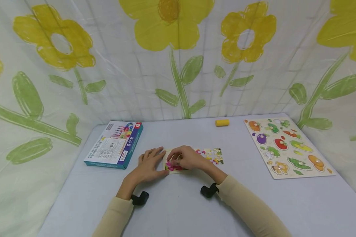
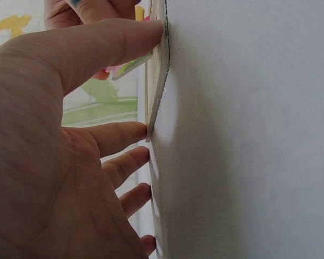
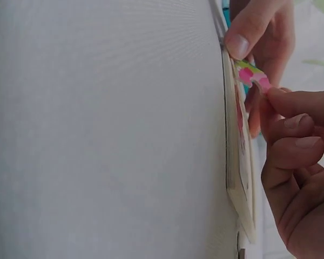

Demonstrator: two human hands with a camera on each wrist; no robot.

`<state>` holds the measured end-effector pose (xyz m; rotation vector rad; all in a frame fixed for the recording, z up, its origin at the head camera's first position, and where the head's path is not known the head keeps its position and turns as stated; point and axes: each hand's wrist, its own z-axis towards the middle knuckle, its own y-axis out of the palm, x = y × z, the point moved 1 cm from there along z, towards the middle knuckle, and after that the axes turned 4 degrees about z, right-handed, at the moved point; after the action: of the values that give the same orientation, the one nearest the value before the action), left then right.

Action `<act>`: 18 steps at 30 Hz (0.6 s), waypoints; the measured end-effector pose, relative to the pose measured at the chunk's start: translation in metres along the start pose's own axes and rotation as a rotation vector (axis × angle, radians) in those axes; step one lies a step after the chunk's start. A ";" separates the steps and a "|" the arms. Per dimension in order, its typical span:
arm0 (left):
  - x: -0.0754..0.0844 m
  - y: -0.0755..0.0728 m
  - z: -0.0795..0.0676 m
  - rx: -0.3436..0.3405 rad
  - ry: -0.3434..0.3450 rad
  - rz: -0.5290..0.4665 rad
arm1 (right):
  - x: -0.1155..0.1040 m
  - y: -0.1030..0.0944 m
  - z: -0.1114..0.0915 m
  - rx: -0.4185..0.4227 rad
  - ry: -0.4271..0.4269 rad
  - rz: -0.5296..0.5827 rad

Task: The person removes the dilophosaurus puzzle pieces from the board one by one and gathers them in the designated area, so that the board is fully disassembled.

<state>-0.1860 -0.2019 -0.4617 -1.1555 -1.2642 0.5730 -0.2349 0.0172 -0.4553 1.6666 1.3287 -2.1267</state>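
A shallow wooden jigsaw board (image 1: 175,173) with pink and green pieces in its left part lies on the table in front of the person. The left hand (image 1: 149,166) is at its left end, fingers spread; in the left wrist view the thumb and index fingertips touch the board's edge. The right hand (image 1: 187,157) is over the board and pinches a pink and green jigsaw piece (image 3: 251,75) between thumb and index finger. This piece is tilted, its lower end close to the board. The right hand hides part of the board from the head view.
More jigsaw pieces (image 1: 218,156) lie just right of the right hand. A blue and white box (image 1: 109,144) lies at the left. A yellow cylinder (image 1: 222,122) lies at the back, and a vegetable peg puzzle (image 1: 290,148) at the right. A flowered curtain hangs behind the table.
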 end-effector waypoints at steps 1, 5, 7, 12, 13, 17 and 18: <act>0.000 0.000 0.000 0.000 0.002 -0.001 | 0.000 -0.001 -0.001 0.004 -0.002 0.003; 0.000 -0.001 0.000 0.001 0.007 -0.004 | 0.004 -0.005 -0.004 0.029 0.001 0.021; 0.001 -0.001 0.000 0.000 0.008 -0.005 | 0.007 -0.008 -0.007 0.036 0.012 0.034; 0.002 -0.001 -0.001 0.000 0.001 -0.001 | 0.012 -0.018 -0.017 0.036 0.024 0.057; 0.002 -0.001 -0.001 0.000 0.002 -0.002 | 0.013 -0.020 -0.020 0.036 0.030 0.056; 0.002 -0.002 -0.002 0.001 0.006 -0.001 | 0.017 -0.031 -0.029 0.040 0.047 0.055; 0.002 -0.002 -0.002 0.000 0.007 -0.002 | 0.018 -0.033 -0.032 0.041 0.050 0.051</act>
<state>-0.1838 -0.2017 -0.4589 -1.1550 -1.2586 0.5673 -0.2377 0.0663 -0.4520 1.7609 1.2505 -2.1106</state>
